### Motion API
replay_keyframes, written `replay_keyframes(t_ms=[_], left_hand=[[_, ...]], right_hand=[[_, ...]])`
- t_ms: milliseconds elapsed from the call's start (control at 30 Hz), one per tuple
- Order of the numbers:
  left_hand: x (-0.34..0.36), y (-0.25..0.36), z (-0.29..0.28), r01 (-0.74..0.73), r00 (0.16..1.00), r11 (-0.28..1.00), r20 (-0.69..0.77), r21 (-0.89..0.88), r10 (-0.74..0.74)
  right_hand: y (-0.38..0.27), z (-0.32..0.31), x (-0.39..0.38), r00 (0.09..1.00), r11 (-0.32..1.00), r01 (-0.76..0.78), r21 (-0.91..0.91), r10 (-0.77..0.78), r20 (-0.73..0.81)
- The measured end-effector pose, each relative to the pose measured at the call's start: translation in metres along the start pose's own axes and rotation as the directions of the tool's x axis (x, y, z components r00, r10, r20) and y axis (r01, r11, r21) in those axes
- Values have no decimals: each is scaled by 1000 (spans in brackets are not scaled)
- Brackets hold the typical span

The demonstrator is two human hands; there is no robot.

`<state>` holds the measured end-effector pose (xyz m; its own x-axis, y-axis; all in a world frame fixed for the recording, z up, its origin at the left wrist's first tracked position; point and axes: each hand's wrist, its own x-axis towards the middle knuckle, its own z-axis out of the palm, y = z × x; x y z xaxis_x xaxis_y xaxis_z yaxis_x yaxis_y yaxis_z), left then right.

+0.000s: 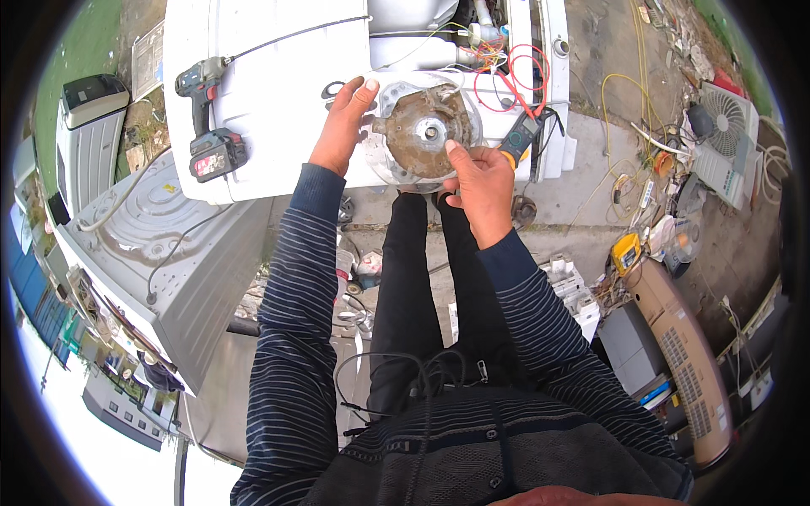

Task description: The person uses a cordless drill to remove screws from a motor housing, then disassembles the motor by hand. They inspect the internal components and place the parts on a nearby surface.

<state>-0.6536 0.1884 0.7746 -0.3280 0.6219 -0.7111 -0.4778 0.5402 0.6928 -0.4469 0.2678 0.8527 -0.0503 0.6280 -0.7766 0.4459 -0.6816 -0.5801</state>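
A round part [413, 148] with a brown, dirt-stained face and a shiny central hub sits in a translucent rim over the near edge of the white appliance [278, 126]. The thumb and fingers of my right hand [485, 181] close on its lower right rim. My left hand [342, 122] is at its left side with fingers stretched out; whether it touches the rim is hard to see. Black-handled scissors [332, 88] lie partly behind my left hand. Just right of the part, a clamp meter [521, 137] with red leads rests beside my right hand.
A cordless drill [205, 110] with a long bit lies on the appliance's left. Coloured wires [489, 55] show in its open section. Another white machine [169, 244] stands at left. A fan unit [721, 126], cables and a brown casing [679, 363] clutter the ground at right.
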Motion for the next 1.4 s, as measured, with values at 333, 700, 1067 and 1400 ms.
replay_keyframes(t_ms=[333, 700, 1067, 1400], left_hand=[[54, 45, 118, 247, 923, 958, 335, -143, -188], [24, -25, 33, -45, 997, 841, -71, -539, 8], [-42, -145, -149, -432, 883, 640, -443, -635, 157], [-17, -123, -41, -382, 912, 575, -396, -723, 108]], right_hand=[[-72, -104, 42, 1000, 1000, 2, -7, -3, -31], [-49, 3, 49, 976, 955, 212, -210, -194, 101], [14, 203, -17, 963, 984, -15, -179, 62, 261], [-7, 106, 25, 923, 824, 309, -475, -140, 358]])
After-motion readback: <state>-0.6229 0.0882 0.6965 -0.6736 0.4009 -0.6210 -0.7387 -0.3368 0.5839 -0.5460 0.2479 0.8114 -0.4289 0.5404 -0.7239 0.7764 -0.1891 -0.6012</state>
